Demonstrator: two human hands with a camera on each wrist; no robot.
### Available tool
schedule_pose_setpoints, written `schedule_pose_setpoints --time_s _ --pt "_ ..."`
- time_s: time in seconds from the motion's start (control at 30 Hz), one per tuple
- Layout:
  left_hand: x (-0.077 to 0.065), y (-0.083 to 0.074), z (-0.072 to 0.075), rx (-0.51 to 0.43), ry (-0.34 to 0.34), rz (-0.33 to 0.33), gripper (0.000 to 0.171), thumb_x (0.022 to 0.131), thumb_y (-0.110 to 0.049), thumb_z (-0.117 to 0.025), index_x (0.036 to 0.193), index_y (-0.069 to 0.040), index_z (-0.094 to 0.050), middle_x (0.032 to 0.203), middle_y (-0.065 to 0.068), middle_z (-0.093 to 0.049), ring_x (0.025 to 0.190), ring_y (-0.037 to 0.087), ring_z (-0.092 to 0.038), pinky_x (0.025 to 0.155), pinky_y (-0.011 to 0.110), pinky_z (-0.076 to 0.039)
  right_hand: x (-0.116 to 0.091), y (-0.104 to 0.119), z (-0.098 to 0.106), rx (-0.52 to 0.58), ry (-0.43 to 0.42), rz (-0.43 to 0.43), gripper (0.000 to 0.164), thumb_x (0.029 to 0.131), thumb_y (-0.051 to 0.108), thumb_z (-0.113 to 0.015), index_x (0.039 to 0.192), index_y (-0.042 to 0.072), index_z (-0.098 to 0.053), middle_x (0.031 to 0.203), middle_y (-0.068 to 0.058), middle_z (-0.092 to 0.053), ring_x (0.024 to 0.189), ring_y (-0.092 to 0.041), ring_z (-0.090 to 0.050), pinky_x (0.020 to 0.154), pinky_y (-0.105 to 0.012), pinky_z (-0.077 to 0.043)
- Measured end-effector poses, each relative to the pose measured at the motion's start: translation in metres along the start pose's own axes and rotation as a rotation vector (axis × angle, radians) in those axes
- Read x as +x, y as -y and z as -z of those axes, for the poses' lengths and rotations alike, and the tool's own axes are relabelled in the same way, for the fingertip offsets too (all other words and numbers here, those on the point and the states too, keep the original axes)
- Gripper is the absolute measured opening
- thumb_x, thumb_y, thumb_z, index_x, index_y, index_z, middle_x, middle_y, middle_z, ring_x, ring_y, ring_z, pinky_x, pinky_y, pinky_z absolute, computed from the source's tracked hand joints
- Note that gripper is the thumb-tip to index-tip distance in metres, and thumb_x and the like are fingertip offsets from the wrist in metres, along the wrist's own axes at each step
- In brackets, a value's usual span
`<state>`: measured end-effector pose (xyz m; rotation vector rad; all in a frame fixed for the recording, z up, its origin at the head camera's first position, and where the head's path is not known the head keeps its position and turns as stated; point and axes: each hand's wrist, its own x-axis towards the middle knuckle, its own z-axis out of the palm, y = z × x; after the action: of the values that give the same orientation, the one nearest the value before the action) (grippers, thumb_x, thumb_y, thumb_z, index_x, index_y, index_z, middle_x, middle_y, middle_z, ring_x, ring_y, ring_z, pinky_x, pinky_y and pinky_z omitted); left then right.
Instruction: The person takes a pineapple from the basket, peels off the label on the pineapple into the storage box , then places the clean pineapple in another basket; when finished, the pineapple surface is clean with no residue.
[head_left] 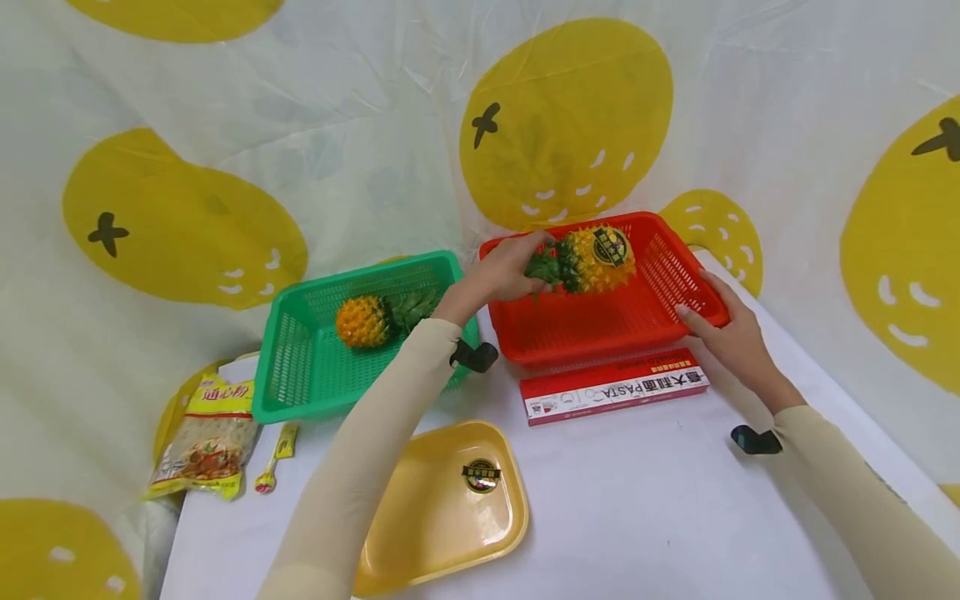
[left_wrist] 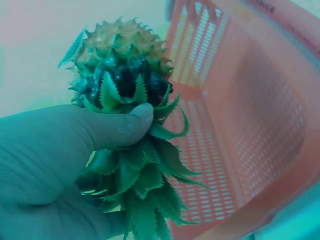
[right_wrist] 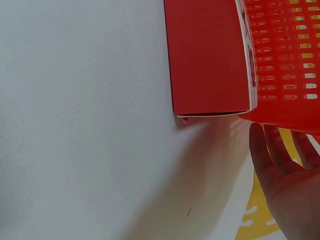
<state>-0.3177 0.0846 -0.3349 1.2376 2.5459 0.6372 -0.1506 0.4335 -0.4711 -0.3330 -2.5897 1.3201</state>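
Observation:
My left hand (head_left: 513, 267) grips a small pineapple (head_left: 600, 258) by its green leaves, with the thumb across the leaf base in the left wrist view. The pineapple lies sideways above the red basket (head_left: 592, 329), its yellow body pointing right and a dark round sticker on it. At the basket's right end, my right hand (head_left: 731, 333) holds the rim, thumb toward the front corner. Its fingers (right_wrist: 275, 150) lie along the outer wall in the right wrist view. A second pineapple (head_left: 363, 322) rests in the green basket (head_left: 281, 358) to the left.
A red and white pasta box (head_left: 615, 386) lies along the red basket's front. Nearer is a yellow tray (head_left: 420, 508) with a dark sticker in it, partly behind my left sleeve. At the left are a bag of pasta (head_left: 210, 437) and a lollipop (head_left: 265, 481).

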Motion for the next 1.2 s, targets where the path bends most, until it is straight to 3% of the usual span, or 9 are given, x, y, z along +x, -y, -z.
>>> schedule_pose_setpoints --time_s 0.2,0.4,0.7,0.93,1.2 --pt "-0.032 -0.012 0.002 -0.03 -0.006 -0.064 0.071 0.098 -0.023 -0.079 0.158 -0.011 -0.043 0.155 0.006 -0.052 0.138 0.022 -0.051 0.11 0.038 -0.045 0.009 -0.003 0.001 -0.014 0.0 -0.003 0.084 0.103 0.047 -0.067 0.168 0.047 -0.015 0.165 -0.015 -0.035 0.135 -0.041 -0.043 0.078 -0.018 -0.052" --pt "-0.065 -0.022 -0.014 -0.107 0.004 -0.107 0.069 0.098 -0.019 -0.08 0.157 -0.011 -0.045 0.15 0.007 -0.056 0.123 0.023 -0.061 0.103 0.037 -0.049 0.009 -0.009 0.001 -0.007 -0.002 -0.007 0.084 0.102 0.048 -0.068 0.168 0.049 -0.014 0.163 -0.018 -0.036 0.134 -0.043 -0.044 0.074 -0.014 -0.05" --pt "-0.106 -0.035 -0.039 -0.166 -0.014 -0.125 0.067 0.096 -0.014 -0.081 0.153 -0.009 -0.049 0.14 0.008 -0.062 0.123 0.022 -0.06 0.099 0.034 -0.051 0.018 -0.004 -0.003 0.005 -0.007 0.001 0.084 0.103 0.048 -0.066 0.169 0.044 -0.015 0.162 -0.021 -0.036 0.134 -0.045 -0.043 0.071 -0.008 -0.045" --pt "-0.124 -0.044 -0.069 -0.208 0.008 -0.155 0.068 0.094 -0.016 -0.084 0.153 -0.008 -0.05 0.144 0.005 -0.061 0.127 0.016 -0.058 0.104 0.029 -0.047 0.027 0.0 -0.007 0.029 0.006 0.021 0.086 0.103 0.048 -0.067 0.17 0.038 -0.015 0.163 -0.018 -0.037 0.134 -0.044 -0.044 0.072 -0.009 -0.047" --pt "-0.125 -0.051 -0.1 -0.249 0.029 -0.171 0.068 0.091 -0.02 -0.087 0.15 -0.01 -0.053 0.136 0.001 -0.065 0.115 0.005 -0.059 0.097 0.02 -0.046 0.03 0.0 -0.009 0.037 0.015 0.024 0.085 0.103 0.047 -0.067 0.17 0.039 -0.016 0.163 -0.018 -0.037 0.131 -0.044 -0.046 0.073 -0.009 -0.047"
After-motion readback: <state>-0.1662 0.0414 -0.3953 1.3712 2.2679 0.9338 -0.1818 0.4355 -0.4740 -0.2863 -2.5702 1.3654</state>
